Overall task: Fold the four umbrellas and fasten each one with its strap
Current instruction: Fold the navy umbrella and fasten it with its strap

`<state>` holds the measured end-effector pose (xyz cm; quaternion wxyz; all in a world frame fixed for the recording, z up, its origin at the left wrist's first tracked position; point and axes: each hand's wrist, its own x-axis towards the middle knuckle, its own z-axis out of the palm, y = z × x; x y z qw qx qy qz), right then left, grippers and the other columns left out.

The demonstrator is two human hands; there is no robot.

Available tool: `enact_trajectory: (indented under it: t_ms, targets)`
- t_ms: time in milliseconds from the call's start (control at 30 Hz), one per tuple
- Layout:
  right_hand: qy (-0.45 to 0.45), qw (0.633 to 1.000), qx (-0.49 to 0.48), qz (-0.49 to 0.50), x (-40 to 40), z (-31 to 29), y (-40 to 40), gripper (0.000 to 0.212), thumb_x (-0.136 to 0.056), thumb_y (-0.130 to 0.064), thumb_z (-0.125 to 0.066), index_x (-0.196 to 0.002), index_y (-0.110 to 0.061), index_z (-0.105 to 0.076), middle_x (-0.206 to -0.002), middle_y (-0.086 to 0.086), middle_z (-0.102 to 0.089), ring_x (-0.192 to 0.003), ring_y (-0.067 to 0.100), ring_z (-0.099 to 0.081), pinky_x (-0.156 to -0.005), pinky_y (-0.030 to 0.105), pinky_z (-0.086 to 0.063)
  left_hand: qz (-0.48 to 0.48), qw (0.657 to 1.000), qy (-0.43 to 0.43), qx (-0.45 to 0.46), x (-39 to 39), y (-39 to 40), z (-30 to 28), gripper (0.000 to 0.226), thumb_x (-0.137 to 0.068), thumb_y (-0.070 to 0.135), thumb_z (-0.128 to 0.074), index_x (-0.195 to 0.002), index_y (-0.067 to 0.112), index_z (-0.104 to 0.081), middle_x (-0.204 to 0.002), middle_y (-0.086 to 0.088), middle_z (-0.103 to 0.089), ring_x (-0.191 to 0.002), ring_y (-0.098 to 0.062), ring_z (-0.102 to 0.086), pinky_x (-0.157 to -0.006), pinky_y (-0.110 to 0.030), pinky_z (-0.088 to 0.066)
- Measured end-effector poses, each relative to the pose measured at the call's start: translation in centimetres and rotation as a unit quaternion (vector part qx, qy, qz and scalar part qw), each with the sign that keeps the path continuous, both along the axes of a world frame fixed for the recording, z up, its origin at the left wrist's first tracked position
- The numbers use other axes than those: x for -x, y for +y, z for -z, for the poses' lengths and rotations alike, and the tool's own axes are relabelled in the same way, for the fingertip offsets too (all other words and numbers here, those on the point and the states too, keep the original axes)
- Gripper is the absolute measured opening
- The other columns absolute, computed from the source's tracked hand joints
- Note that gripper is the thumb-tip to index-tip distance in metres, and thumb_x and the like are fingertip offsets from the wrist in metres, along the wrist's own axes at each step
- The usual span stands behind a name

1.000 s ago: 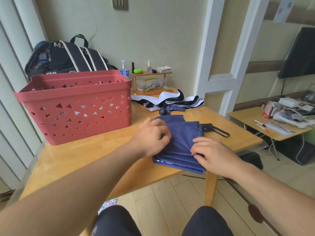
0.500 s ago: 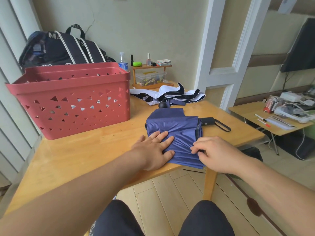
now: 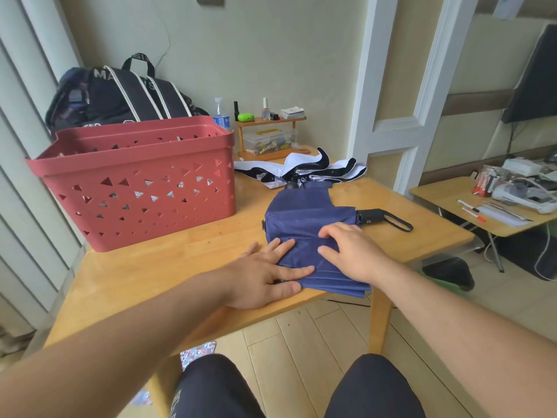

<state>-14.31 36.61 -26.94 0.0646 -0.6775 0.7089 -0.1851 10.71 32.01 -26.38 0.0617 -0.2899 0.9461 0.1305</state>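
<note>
Both hands point(image 3: 304, 263) still press flat, fingers straight, smoothing the blue umbrella point(image 3: 307, 224) further.

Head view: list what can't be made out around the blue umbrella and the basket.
- Blue umbrella: its strap is not visible, perhaps covered by folds or by the left hand and right hand.
- Basket: contents hidden by its wall; holes too small.
- White umbrella: handle hidden behind the blue one.
- Other umbrellas: none in view.
</note>
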Motion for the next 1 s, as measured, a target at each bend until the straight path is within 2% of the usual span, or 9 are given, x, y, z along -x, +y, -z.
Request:
enact_trajectory:
  t_ms: [133,233,333,433,500,600,767,900,1000]
  targets:
    - [0.092,0.988,-0.126,0.011,0.7,0.2,2.4,0.059,-0.11,-0.052,-0.022,-0.164,-0.028,-0.019,-0.171,-0.016,-0.01,-0.158,0.013,-0.009,-0.125,0.051,-0.019,-0.052,0.994,0.059,-0.072,-0.7,-0.5,-1.6,0.042,-0.105,0.059,-0.044,-0.147,0.063,-0.041,-0.171,0.012,-0.021,-0.16,-0.01,-0.01,-0.13,-0.039,-0.008]
    - [0.098,0.982,-0.157,0.033,0.1,0.5,3.0,0.06,-0.11,-0.049,-0.01,-0.166,-0.029,-0.003,-0.172,-0.019,0.008,-0.159,0.011,0.008,-0.127,0.058,-0.004,-0.165,0.97,0.148,0.1,2.1,-0.8,-2.8,0.044,-0.105,0.044,-0.042,-0.148,0.049,-0.047,-0.136,0.003,-0.068,-0.128,-0.028,-0.058,-0.103,-0.04,-0.048]
    - [0.099,0.982,-0.157,0.037,-0.2,0.4,3.0,0.06,-0.11,-0.049,-0.009,-0.166,-0.03,-0.003,-0.172,-0.018,0.009,-0.159,0.012,0.009,-0.126,0.059,-0.003,-0.136,0.933,0.239,0.232,6.1,-0.7,-2.3,0.049,-0.092,0.02,-0.042,-0.136,0.024,-0.063,-0.109,-0.002,-0.076,-0.103,-0.032,-0.066,-0.085,-0.042,-0.053]
    - [0.105,0.981,-0.158,0.039,-0.1,0.0,3.2,0.06,-0.109,-0.051,-0.01,-0.166,-0.033,-0.003,-0.171,-0.021,0.009,-0.159,0.01,0.008,-0.126,0.06,-0.004,-0.085,0.965,0.164,0.187,7.6,-1.1,-0.2,0.046,-0.099,0.019,-0.04,-0.142,0.02,-0.058,-0.138,-0.003,-0.064,-0.133,-0.029,-0.054,-0.103,-0.039,-0.044]
    - [0.111,0.98,-0.164,0.036,0.3,0.1,3.5,0.062,-0.108,-0.055,-0.008,-0.166,-0.035,-0.001,-0.17,-0.025,0.011,-0.159,0.01,0.009,-0.126,0.061,-0.003,-0.068,0.985,0.048,0.152,6.9,-1.3,0.9,0.054,-0.109,0.032,-0.028,-0.163,0.025,-0.03,-0.17,0.009,-0.025,-0.159,-0.018,-0.014,-0.128,-0.043,-0.014]
    - [0.125,0.976,-0.173,0.037,1.5,0.3,4.0,0.064,-0.105,-0.062,-0.006,-0.165,-0.039,0.004,-0.167,-0.029,0.016,-0.159,0.015,0.01,-0.125,0.062,-0.002,-0.085,0.985,-0.045,0.143,5.2,-1.4,0.6,0.061,-0.11,0.047,-0.012,-0.167,0.029,0.002,-0.173,0.016,0.011,-0.159,-0.011,0.016,-0.127,-0.052,0.013]
    - [0.135,0.97,-0.203,0.024,2.9,-0.7,4.8,0.071,-0.1,-0.073,-0.007,-0.163,-0.044,0.004,-0.165,-0.031,0.018,-0.16,0.015,0.008,-0.125,0.062,-0.007,-0.134,0.981,-0.071,0.119,2.9,-0.7,0.5,0.068,-0.104,0.064,-0.007,-0.165,0.037,0.009,-0.171,0.019,0.017,-0.157,-0.012,0.021,-0.125,-0.057,0.015]
    - [0.161,0.966,-0.198,0.046,2.3,-4.8,2.6,0.049,-0.1,-0.064,-0.04,-0.134,-0.036,-0.062,-0.146,-0.009,-0.057,-0.127,0.026,-0.057,-0.096,0.042,-0.05,-0.136,0.982,-0.069,0.11,2.9,-0.5,0.2,0.068,-0.103,0.068,-0.008,-0.164,0.042,0.007,-0.172,0.018,0.015,-0.158,-0.014,0.019,-0.125,-0.06,0.012]
    - [0.167,0.984,0.009,0.054,-1.6,-6.6,0.5,0.03,-0.104,-0.039,-0.042,-0.093,-0.021,-0.064,-0.097,0.004,-0.067,-0.089,0.03,-0.061,-0.069,0.036,-0.048,-0.137,0.983,-0.073,0.102,3.1,-0.4,-0.1,0.068,-0.103,0.067,-0.009,-0.164,0.042,0.008,-0.172,0.017,0.015,-0.158,-0.015,0.02,-0.124,-0.062,0.012]
